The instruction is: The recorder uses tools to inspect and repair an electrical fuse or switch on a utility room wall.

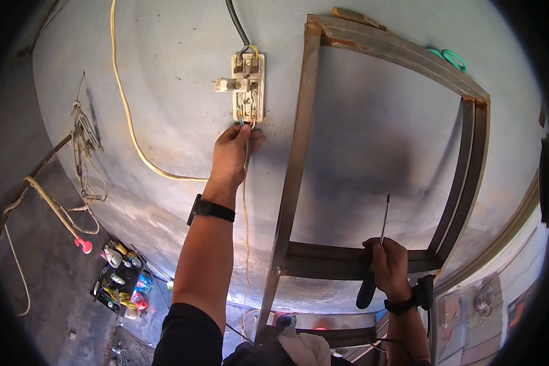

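An uncovered knife switch (258, 91) is mounted on the grey wall, its contacts and wire terminals bare. A black cable (236, 23) enters it from above. My left hand (230, 152) is raised just under its lower end, thumb and fingers pinched on a thin wire (245, 210) whose blue and reddish cores reach the bottom terminals. The rest of that wire dangles beside my left forearm. Lower right, my right hand (389, 265) is closed around a screwdriver (366, 291) with a dark handle, its shaft pointing up, away from the switch. The handle is partly covered by my fingers.
A rusty brown metal frame (296, 146) stands against the wall on the right, with green-handled scissors (454, 59) and a wooden-handled tool (355, 17) at its top. A cream cable (128, 116) curves down the wall. Tangled cords (85, 137) hang left, above a cluttered low table (97, 287).
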Demonstrator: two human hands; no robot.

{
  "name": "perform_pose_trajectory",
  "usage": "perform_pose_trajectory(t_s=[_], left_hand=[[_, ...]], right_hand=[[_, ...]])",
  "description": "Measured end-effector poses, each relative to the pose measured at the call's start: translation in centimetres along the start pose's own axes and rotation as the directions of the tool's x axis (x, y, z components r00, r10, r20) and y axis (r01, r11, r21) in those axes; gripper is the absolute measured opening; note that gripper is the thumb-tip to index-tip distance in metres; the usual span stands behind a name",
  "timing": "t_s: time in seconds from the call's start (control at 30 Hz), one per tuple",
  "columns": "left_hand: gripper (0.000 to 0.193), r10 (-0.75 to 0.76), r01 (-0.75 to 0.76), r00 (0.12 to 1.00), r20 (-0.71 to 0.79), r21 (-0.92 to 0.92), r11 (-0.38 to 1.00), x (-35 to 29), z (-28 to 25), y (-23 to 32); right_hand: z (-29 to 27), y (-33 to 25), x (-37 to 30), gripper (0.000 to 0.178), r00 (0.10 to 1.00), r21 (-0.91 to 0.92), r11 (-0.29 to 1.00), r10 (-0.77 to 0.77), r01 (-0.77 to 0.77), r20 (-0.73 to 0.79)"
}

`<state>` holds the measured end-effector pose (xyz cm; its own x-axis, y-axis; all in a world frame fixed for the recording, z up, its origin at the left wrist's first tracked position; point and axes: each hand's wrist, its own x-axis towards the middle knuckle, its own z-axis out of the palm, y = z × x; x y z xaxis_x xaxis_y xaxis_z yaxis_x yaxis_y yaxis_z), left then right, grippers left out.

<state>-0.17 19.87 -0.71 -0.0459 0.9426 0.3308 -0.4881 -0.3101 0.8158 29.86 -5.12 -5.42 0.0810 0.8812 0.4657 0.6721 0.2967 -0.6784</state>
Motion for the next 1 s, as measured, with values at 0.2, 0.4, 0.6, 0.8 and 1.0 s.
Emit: perform_pose_trajectory(t_s=[0.2,0.4,0.6,0.8,1.0], left_hand=[[0.019,0.029,-0.021,0.997,-0.075,0.103,0.994,0.2,0.7,-0.4],[0.021,0.070,-0.054,0.991,-0.111,0.140,0.989,0.5,0.2,-0.4],[0.017,-0.036,0.037,0.998,-0.042,0.028,0.999,0.2,0.4,0.1],[0.022,-0.093,0.095,0.994,-0.065,0.039,0.995,0.3,0.4,0.8],[0.024,-0.114,0.124,0.988,-0.100,0.096,0.988,0.2,1.4,1.5]], right_hand=[[-0.2,-0.4,-0.2,0.030,0.999,0.004,0.999,0.037,-0.037,-0.005],[0.1,-0.9,0.0,0.030,0.999,-0.011,0.999,0.039,-0.039,0.010],[-0.1,-0.7,-0.2,0.032,0.999,-0.006,1.000,0.010,-0.010,-0.036],[0.0,-0.7,-0.1,0.033,1.000,-0.023,1.000,-0.010,0.010,-0.016],[-0.1,-1.0,-0.1,0.032,1.000,-0.003,1.000,0.007,-0.007,-0.023]])
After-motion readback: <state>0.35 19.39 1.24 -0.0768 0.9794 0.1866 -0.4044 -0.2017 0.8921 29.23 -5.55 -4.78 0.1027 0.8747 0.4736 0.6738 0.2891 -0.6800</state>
